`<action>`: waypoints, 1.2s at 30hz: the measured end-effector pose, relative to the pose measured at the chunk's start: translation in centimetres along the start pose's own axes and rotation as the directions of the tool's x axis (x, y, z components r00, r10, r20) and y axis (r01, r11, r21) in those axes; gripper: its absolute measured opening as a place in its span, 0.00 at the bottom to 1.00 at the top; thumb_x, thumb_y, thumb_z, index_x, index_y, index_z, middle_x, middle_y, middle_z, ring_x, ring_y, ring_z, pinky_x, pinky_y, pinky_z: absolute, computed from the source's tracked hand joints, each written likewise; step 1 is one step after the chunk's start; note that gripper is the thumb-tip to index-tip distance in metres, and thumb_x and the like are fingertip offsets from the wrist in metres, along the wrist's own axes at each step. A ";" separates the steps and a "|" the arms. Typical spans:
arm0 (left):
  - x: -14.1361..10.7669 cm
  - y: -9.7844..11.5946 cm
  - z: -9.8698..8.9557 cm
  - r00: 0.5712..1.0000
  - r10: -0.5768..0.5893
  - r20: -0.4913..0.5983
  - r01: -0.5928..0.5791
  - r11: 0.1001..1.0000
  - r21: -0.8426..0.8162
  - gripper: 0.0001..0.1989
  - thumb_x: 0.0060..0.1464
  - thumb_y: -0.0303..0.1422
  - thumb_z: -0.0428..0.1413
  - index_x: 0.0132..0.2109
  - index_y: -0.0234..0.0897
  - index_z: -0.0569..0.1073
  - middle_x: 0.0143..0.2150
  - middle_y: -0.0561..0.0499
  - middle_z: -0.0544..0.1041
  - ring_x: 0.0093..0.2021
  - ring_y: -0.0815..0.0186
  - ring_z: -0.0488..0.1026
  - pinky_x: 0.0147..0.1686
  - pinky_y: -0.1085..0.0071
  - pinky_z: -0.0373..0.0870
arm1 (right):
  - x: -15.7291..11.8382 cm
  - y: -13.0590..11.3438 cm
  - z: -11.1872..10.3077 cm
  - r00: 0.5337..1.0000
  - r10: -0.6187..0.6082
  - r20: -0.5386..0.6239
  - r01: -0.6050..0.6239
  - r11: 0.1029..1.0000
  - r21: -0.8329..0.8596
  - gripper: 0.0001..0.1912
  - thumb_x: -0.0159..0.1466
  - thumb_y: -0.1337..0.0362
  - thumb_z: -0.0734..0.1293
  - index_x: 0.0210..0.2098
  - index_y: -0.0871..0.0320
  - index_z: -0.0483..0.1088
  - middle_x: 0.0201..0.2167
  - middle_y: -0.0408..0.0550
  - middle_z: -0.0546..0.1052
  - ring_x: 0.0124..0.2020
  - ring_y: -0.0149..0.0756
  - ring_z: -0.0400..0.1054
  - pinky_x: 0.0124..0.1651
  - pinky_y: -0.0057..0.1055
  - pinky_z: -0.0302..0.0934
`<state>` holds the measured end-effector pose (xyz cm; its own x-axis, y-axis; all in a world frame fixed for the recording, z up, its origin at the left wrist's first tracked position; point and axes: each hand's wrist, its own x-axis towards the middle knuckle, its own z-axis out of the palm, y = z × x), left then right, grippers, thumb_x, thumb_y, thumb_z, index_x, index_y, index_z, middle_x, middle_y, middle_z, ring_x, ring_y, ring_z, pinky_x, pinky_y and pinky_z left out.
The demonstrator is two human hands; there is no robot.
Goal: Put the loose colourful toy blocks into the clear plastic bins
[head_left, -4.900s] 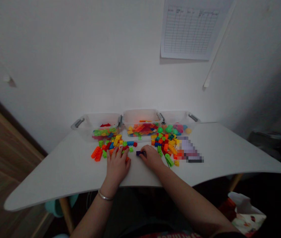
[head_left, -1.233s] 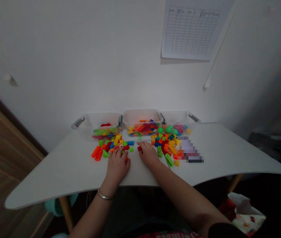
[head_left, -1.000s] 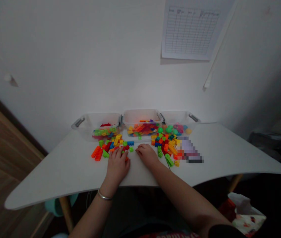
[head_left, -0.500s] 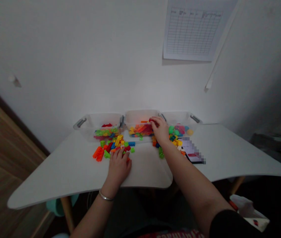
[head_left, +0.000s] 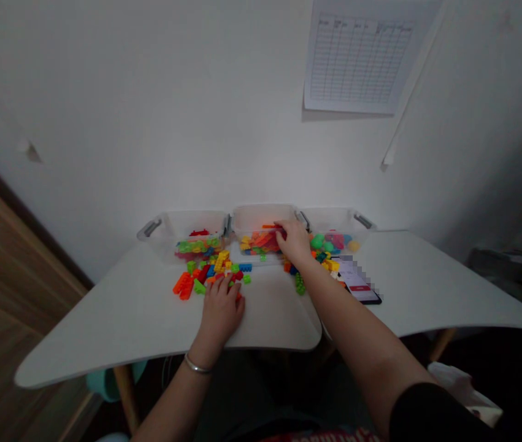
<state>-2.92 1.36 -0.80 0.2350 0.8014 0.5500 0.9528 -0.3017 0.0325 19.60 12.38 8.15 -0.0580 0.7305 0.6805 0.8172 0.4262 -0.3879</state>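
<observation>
Looking through the head view, I see the blue brick (head_left: 245, 267) at the right edge of the left pile (head_left: 204, 271), its long axis running left to right across the worktop (head_left: 261, 319). My left hand (head_left: 222, 307) lies palm down, fingers slightly apart, hiding bricks beneath. My right arm slants forward and inward, covering part of the right pile (head_left: 332, 264); its hand (head_left: 295, 242) bends over the middle bin (head_left: 265, 215), and I cannot tell whether its fingertips grip anything.
</observation>
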 end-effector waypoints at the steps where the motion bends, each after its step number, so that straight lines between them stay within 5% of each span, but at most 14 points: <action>1: 0.0 0.0 0.0 1.000 -0.001 0.003 0.001 1.000 -0.003 0.16 0.56 0.33 0.51 0.49 0.35 0.77 0.58 0.37 0.72 0.58 0.46 0.67 0.59 0.45 0.59 | -0.3 0.0 0.0 1.000 -0.009 -0.004 0.009 1.000 -0.003 0.20 0.61 0.68 0.63 0.53 0.61 0.71 0.50 0.55 0.76 0.54 0.46 0.66 0.64 0.48 0.52; 8: 0.0 0.1 -0.2 1.000 -0.005 0.007 0.005 1.000 -0.001 0.16 0.57 0.33 0.51 0.50 0.36 0.76 0.59 0.38 0.72 0.58 0.46 0.67 0.60 0.45 0.59 | -3.6 -1.1 0.9 0.993 -0.018 -0.117 0.028 0.996 0.086 0.31 0.60 0.68 0.61 0.64 0.63 0.57 0.63 0.60 0.63 0.65 0.46 0.54 0.67 0.48 0.48; 12: 0.0 0.3 -0.3 1.000 -0.004 0.008 0.004 1.000 0.005 0.16 0.57 0.33 0.51 0.50 0.36 0.76 0.59 0.38 0.72 0.58 0.46 0.67 0.59 0.46 0.59 | -6.4 -2.4 2.4 0.990 -0.023 -0.141 0.042 0.990 0.135 0.28 0.61 0.68 0.60 0.61 0.61 0.61 0.61 0.59 0.65 0.64 0.45 0.56 0.67 0.47 0.50; 17: 0.0 0.2 -0.3 1.000 0.006 0.005 -0.007 1.000 0.026 0.17 0.57 0.34 0.52 0.51 0.35 0.76 0.59 0.38 0.72 0.58 0.46 0.67 0.59 0.47 0.60 | -9.4 -3.1 4.6 0.989 -0.083 0.122 0.056 0.976 0.209 0.24 0.60 0.71 0.60 0.56 0.59 0.68 0.56 0.55 0.72 0.59 0.42 0.62 0.64 0.45 0.55; 22: 0.1 0.1 0.0 1.000 0.009 0.006 -0.009 1.000 0.027 0.17 0.57 0.33 0.52 0.51 0.35 0.77 0.59 0.38 0.72 0.58 0.46 0.68 0.59 0.46 0.61 | -10.1 -3.3 5.4 0.878 -0.218 0.427 0.171 0.974 0.146 0.34 0.58 0.79 0.56 0.64 0.63 0.60 0.65 0.54 0.64 0.66 0.38 0.53 0.69 0.40 0.48; 26: 0.1 0.1 0.0 1.000 0.012 -0.005 -0.012 1.000 0.006 0.17 0.56 0.33 0.53 0.50 0.34 0.77 0.59 0.37 0.72 0.58 0.45 0.67 0.59 0.45 0.60 | -10.0 -3.5 5.6 0.816 -0.261 0.516 0.231 0.965 0.122 0.38 0.58 0.79 0.55 0.68 0.69 0.50 0.68 0.55 0.58 0.71 0.40 0.44 0.71 0.40 0.43; 30: 0.1 0.1 0.1 1.000 0.009 -0.011 -0.009 1.000 -0.002 0.17 0.56 0.33 0.53 0.50 0.35 0.77 0.59 0.36 0.72 0.58 0.46 0.67 0.59 0.45 0.60 | -10.2 -3.8 5.7 0.829 -0.194 0.524 0.183 0.980 0.073 0.37 0.59 0.76 0.57 0.68 0.69 0.52 0.67 0.55 0.60 0.70 0.43 0.46 0.71 0.41 0.44; 36: 0.1 0.0 0.2 1.000 0.020 -0.013 -0.019 1.000 0.007 0.16 0.56 0.33 0.54 0.49 0.35 0.77 0.58 0.37 0.72 0.58 0.46 0.68 0.58 0.47 0.62 | -10.4 -4.2 4.8 0.914 -0.077 0.398 0.083 0.997 0.001 0.29 0.59 0.72 0.60 0.60 0.64 0.65 0.59 0.57 0.69 0.62 0.44 0.58 0.67 0.40 0.51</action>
<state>-2.90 1.56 -0.86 0.2509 0.7884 0.5617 0.9494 -0.3137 0.0161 14.05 5.56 -0.29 -0.3439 0.8474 0.4045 0.8088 0.4861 -0.3309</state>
